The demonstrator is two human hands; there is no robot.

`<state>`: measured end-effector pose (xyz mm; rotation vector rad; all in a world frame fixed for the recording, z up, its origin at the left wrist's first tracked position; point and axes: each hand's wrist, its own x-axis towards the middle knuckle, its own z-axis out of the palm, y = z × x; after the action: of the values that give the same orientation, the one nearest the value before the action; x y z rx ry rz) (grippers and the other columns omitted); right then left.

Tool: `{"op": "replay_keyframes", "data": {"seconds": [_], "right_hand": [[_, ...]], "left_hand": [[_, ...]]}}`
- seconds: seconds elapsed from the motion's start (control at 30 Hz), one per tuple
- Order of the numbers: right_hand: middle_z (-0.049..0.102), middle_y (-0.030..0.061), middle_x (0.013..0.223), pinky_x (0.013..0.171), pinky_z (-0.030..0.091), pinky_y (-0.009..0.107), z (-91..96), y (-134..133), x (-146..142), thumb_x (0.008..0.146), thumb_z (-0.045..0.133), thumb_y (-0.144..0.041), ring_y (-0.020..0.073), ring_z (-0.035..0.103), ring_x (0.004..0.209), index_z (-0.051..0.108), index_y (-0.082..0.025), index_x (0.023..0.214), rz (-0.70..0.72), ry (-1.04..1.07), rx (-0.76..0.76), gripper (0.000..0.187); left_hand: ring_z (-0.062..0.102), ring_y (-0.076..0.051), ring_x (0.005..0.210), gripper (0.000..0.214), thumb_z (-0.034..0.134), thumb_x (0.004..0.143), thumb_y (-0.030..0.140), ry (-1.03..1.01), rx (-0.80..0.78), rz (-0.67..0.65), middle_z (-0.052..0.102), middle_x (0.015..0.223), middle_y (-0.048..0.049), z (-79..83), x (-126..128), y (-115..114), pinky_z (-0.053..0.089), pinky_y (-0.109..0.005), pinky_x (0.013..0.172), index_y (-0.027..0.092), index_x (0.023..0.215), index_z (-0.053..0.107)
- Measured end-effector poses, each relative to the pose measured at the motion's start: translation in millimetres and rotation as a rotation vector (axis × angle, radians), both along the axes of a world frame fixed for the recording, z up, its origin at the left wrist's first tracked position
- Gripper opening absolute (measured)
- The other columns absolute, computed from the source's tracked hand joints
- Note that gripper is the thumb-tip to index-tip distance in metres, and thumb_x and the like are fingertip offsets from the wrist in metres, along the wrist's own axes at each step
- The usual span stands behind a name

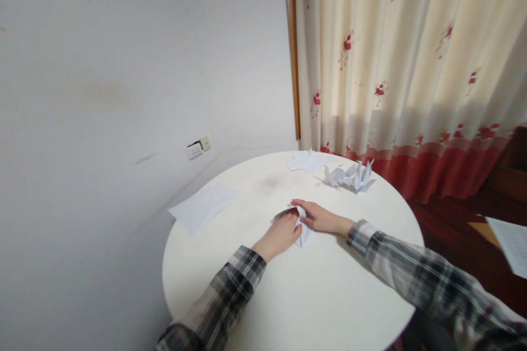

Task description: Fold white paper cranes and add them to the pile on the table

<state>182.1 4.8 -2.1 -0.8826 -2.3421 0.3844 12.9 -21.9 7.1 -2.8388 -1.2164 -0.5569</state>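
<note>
Loose sheet point(206, 205): there it lies, left of centre, flat on the round white table point(329, 290).
Left hand point(279, 237): just below centre, fingers bent over the folded paper point(304, 238), touching; clamped or resting, I can't tell from my end.
Folded paper: right here between both hands, partly covered.
Back sheets point(309, 162): flat at the table's far edge.
Right hand point(321, 218): on the paper, thumb and forefinger spread; its grip I can't tell.
Paper shapes point(351, 176): pointed, clustered, right of centre.
Curtain point(395, 55): red-hemmed, filling my upper right.
</note>
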Motion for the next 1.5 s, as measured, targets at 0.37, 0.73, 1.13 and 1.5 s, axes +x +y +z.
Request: {"op": "replay_keyframes", "data": {"seconds": [0.37,0.73,1.13,1.5], "right_hand": [[0.053,0.0113,0.111,0.086,0.037,0.035,3.0,-2.6,1.1,0.072,0.050,-0.017,0.0201,0.050,0.097,0.028,-0.014,0.127,-0.027,-0.004,-0.025,0.059],[0.048,0.0114,0.117,0.090,0.033,0.037,3.2,-4.1,0.4,0.069,0.052,-0.017,0.0216,0.045,0.104,0.030,-0.015,0.126,-0.048,0.024,-0.001,0.061],[0.054,0.0070,0.107,0.083,0.038,0.032,6.8,-3.9,2.3,0.068,0.054,-0.020,0.0196,0.051,0.093,0.032,-0.018,0.122,-0.091,0.033,-0.128,0.059],[0.058,0.0050,0.095,0.070,0.039,0.026,8.3,-4.8,2.5,0.068,0.056,-0.022,0.0161,0.054,0.077,0.029,-0.018,0.124,-0.133,0.020,-0.131,0.062]], "left_hand": [[0.045,-0.019,0.105,0.029,0.038,0.079,0.018,-0.049,-0.015,-0.068,0.054,0.108,-0.0108,3.7,-0.6,-0.8,0.031,-0.031,0.096,0.011,0.105,0.049],[0.044,-0.019,0.108,0.032,0.039,0.079,0.020,-0.063,-0.059,-0.059,0.051,0.113,-0.0105,-0.1,-1.6,2.1,0.031,-0.033,0.097,0.013,0.109,0.045],[0.048,-0.020,0.102,0.028,0.043,0.076,0.020,-0.089,-0.052,-0.010,0.053,0.107,-0.0092,3.3,0.6,0.4,0.033,-0.033,0.093,0.014,0.103,0.047],[0.052,-0.020,0.092,0.020,0.046,0.075,0.020,-0.136,-0.077,0.043,0.056,0.097,-0.0073,10.5,0.5,-3.0,0.040,-0.033,0.083,0.016,0.095,0.049]]}}
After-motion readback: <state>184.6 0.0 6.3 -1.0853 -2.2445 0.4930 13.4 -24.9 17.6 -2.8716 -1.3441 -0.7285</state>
